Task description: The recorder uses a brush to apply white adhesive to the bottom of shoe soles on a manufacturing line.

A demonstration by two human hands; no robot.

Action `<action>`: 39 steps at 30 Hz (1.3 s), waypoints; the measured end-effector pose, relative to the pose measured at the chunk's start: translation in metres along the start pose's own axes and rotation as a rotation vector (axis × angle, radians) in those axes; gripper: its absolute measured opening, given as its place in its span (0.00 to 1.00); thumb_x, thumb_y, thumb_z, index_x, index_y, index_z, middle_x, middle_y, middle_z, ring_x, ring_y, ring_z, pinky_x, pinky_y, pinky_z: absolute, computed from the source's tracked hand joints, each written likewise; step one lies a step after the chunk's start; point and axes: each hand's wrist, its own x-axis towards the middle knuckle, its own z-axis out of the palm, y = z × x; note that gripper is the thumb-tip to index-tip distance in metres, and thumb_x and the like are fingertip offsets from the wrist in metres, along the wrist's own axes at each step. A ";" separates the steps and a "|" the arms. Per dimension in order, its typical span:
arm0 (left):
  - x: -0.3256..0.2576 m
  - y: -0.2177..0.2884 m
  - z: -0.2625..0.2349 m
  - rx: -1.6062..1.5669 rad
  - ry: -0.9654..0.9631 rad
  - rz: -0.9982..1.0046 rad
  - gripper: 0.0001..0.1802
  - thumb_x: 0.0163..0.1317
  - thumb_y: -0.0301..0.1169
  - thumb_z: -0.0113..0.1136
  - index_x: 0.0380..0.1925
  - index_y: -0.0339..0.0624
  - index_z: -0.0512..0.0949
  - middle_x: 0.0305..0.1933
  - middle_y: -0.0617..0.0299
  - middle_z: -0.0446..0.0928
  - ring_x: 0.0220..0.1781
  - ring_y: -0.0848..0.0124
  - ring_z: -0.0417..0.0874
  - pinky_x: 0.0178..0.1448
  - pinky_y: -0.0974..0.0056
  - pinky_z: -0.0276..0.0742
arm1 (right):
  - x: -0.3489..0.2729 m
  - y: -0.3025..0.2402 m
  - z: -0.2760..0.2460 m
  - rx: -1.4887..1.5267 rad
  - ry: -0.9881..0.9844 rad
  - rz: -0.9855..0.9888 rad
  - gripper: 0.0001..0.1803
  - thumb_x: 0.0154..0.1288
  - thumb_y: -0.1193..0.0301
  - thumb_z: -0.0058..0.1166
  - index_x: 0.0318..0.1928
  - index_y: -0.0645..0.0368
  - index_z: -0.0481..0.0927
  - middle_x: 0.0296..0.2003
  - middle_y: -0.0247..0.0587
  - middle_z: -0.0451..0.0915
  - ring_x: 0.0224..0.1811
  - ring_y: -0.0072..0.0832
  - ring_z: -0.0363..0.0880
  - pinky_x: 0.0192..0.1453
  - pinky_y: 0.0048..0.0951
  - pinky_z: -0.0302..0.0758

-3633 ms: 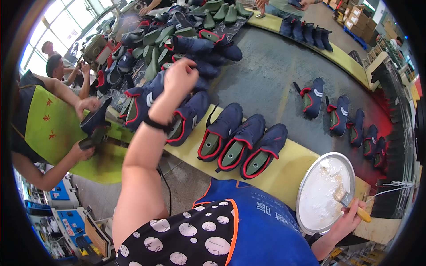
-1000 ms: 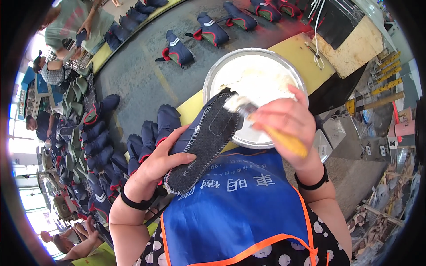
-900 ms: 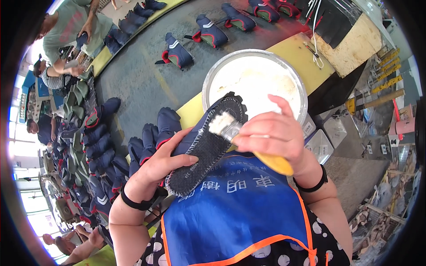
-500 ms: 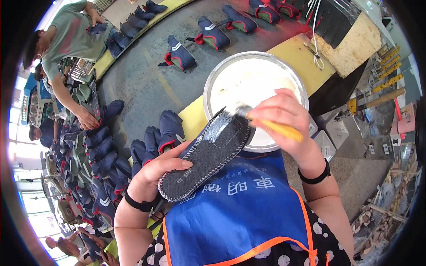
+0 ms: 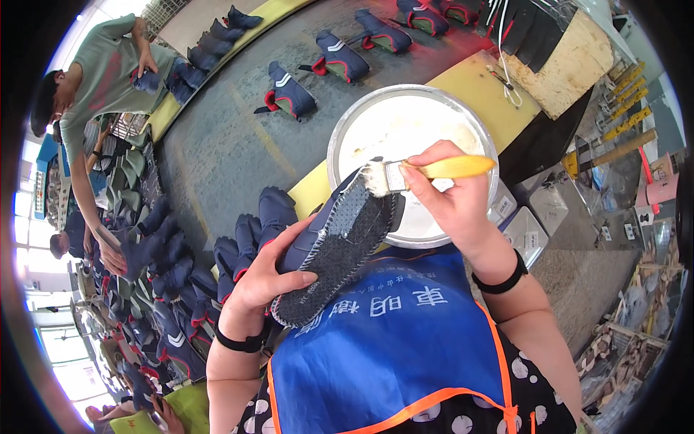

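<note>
My left hand (image 5: 273, 278) is closed around a navy shoe upper (image 5: 338, 246), its dark grey stitched sole side turned up and tilted toward me. A wet, shiny white smear covers the forward part of that sole. My right hand (image 5: 452, 195) grips a paintbrush (image 5: 457, 168) by its yellow wooden handle. The brush's white-coated bristles touch the toe end of the sole, near its left edge. Just behind the shoe upper, a round metal-rimmed tub (image 5: 483, 130) holds white liquid that looks like glue; the shoe upper hides part of its near rim.
Navy uppers with red trim (image 5: 290, 90) ride on a grey conveyor belt (image 5: 217, 137) with yellow edges. More uppers (image 5: 173, 289) are heaped at left, where a co-worker (image 5: 116, 79) reaches across. A wooden board (image 5: 578, 69) and clear plastic boxes (image 5: 524, 235) stand at right.
The brush has moved left to the toe edge, its handle swinging up to nearly level. The shoe upper has tilted more upright. The co-worker's lower hand has moved toward me, holding an upper.
</note>
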 end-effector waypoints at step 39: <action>0.034 -0.027 0.017 -0.024 0.141 0.303 0.51 0.54 0.25 0.71 0.77 0.33 0.56 0.74 0.49 0.67 0.75 0.62 0.70 0.78 0.58 0.62 | -0.014 -0.016 0.001 -0.092 -0.162 0.226 0.10 0.70 0.73 0.60 0.30 0.60 0.75 0.17 0.36 0.76 0.18 0.22 0.76 0.24 0.27 0.68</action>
